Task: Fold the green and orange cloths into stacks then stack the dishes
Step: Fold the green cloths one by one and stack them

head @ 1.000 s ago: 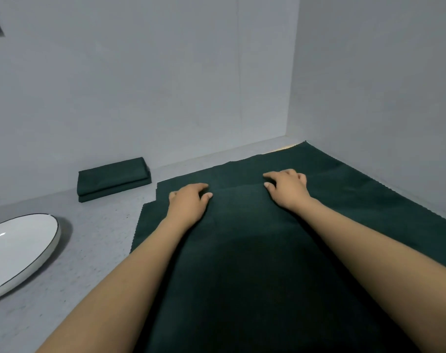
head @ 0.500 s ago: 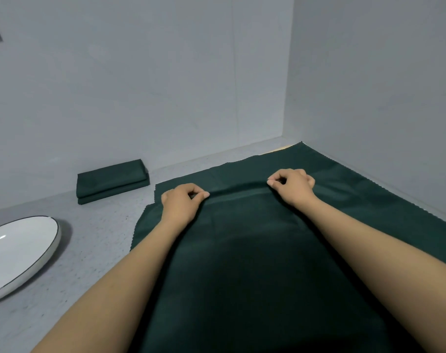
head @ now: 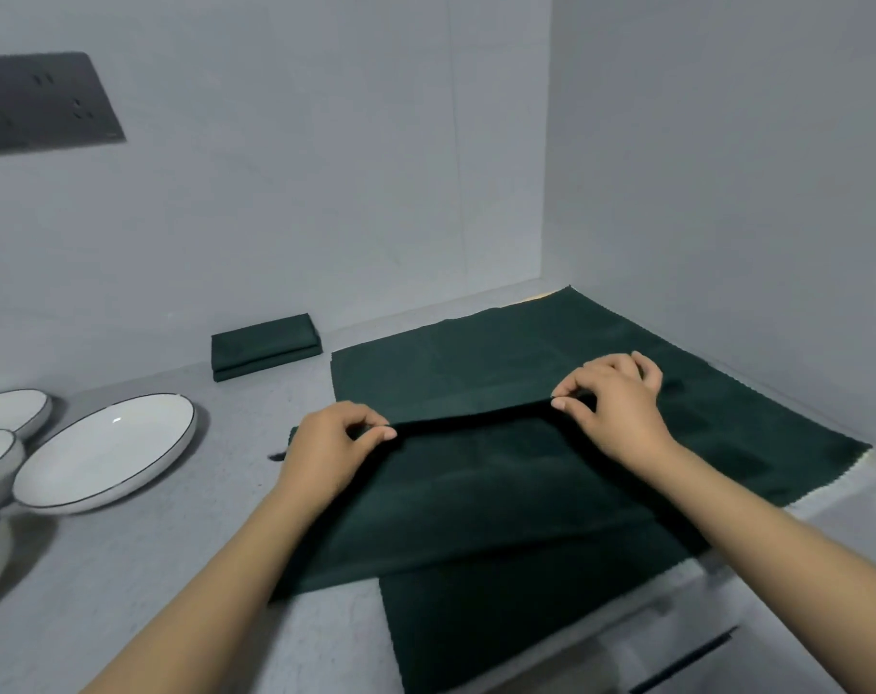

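Near the wall one folded stack (head: 266,347) was ready; both hands, left (head: 333,445) and right (head: 613,403), pinched a green cloth (head: 476,498) edge, dishes (head: 105,450) still unstacked.

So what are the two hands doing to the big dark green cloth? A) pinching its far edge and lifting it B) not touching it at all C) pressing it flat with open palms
A: the left hand and right hand each pinch the far edge of the big dark green cloth, raised off the cloth beneath.
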`<state>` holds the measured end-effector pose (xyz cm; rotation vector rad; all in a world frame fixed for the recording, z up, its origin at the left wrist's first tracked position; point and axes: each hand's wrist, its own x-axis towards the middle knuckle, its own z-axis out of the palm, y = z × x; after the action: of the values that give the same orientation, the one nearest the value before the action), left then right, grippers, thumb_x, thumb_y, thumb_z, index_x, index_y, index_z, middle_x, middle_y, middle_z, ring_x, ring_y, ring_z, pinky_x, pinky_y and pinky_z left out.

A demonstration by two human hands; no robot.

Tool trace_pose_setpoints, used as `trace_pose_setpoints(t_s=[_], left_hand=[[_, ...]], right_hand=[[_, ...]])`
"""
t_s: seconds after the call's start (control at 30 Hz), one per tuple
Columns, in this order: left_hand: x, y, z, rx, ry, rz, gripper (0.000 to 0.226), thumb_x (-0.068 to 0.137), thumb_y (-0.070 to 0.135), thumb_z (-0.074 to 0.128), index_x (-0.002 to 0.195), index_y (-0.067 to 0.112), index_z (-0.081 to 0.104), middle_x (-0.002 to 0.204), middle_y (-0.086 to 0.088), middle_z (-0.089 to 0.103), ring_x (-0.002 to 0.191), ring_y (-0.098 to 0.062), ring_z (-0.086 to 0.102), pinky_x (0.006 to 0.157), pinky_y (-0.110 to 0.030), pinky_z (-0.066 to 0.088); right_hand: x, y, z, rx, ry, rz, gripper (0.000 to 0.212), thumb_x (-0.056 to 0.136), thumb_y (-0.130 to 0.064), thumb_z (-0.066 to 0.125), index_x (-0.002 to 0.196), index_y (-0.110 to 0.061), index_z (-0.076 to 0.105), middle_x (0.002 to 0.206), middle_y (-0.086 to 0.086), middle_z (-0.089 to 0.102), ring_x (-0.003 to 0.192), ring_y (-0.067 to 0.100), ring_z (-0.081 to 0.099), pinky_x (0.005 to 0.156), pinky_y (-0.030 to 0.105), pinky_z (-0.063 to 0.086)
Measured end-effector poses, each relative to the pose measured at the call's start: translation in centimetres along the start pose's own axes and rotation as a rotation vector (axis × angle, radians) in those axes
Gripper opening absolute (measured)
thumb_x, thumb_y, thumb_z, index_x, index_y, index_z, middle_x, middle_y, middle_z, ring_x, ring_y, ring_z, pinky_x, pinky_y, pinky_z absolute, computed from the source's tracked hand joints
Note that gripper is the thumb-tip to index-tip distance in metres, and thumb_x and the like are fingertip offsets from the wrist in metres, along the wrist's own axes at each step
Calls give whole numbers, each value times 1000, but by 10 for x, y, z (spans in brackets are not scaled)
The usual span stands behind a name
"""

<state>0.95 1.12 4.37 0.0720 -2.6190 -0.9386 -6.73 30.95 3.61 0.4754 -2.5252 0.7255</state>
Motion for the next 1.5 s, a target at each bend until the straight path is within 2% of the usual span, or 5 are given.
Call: trace_pose_setpoints(t_s=[0.27,0.57,0.7,0.93,1.5], left_hand=[[-93,2,14,0,33,131,5,74,23,80,76,27,78,76,28,63,82,6,61,76,-3,41],[-121,-5,19,-9,87,101,8,75,20,79,81,27,79,83,21,64,86,11,54,81,-5,37],[-124,-4,20,4,98,110,8,76,21,78,81,27,79,83,19,63,87,6,54,83,-17,43],[-130,-4,23,50,77,136,7,79,23,76,86,25,78,87,19,62,91,-4,55,84,-18,40],[-129,-3,26,119,106,189,9,79,24,75,88,22,78,93,8,69,91,-6,55,84,-23,41]], right_hand=[[-87,6,-13,7,-24,24,11,74,-24,78,71,-31,70,76,-26,59,103,14,56,104,26,5],[-123,4,-11,87,14,50,14,74,-19,79,71,-31,72,86,-26,61,102,13,56,101,24,10],[-127,6,-9,110,13,66,10,76,-20,77,75,-30,73,91,-16,68,101,12,56,100,23,11],[-130,10,-7,199,-6,79,8,78,-15,75,80,-23,74,94,-10,69,96,19,61,93,44,42],[-131,11,-5,208,38,123,6,82,-12,72,84,-18,74,101,-2,71,104,21,59,98,34,38]])
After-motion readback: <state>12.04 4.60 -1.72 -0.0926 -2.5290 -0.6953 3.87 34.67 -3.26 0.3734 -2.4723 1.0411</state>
